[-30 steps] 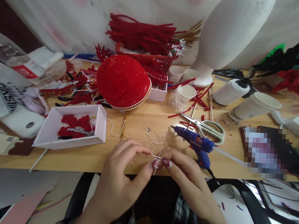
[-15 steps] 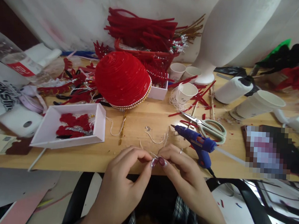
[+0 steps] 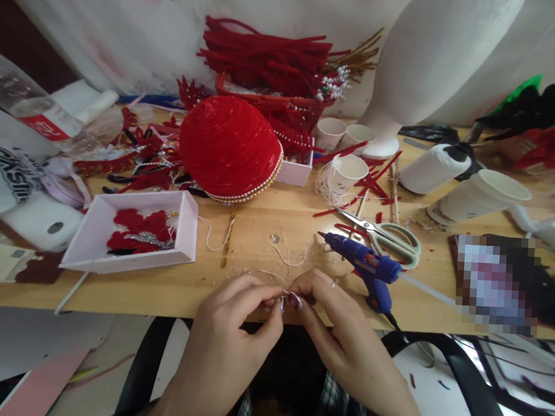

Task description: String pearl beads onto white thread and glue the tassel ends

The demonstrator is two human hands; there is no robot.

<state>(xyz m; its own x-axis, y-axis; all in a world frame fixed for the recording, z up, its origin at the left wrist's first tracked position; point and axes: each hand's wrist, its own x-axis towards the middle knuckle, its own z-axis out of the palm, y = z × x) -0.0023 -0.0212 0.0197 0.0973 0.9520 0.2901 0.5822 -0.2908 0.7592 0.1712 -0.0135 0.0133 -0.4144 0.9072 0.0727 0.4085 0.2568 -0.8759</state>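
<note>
Close to the table's front edge, my left hand [image 3: 238, 330] and my right hand [image 3: 330, 322] meet fingertip to fingertip. Both are closed in a pinch on a thin white string [image 3: 288, 261], whose loose ends curl on the wood just beyond my fingers. What the string does right between the fingertips is hidden. A small clear disc [image 3: 274, 238] lies by the string. To the right of my right hand rests a blue glue gun [image 3: 363, 259], with scissors [image 3: 392, 239] behind it. Further back stands a red wound dome [image 3: 229, 149] with a beaded rim.
A white open box [image 3: 190, 234] holding red pieces stands at left. Paper cups [image 3: 351, 168], a spool of white thread [image 3: 433, 168] and a white mannequin stand [image 3: 384, 130] are at the back right. Red pipe cleaners [image 3: 267, 55] fill a basket behind. A phone [image 3: 497, 281] lies far right.
The string's loose ends have shifted and now lie in a different curl. My fingertips have drawn a little closer together; the camera view has moved slightly.
</note>
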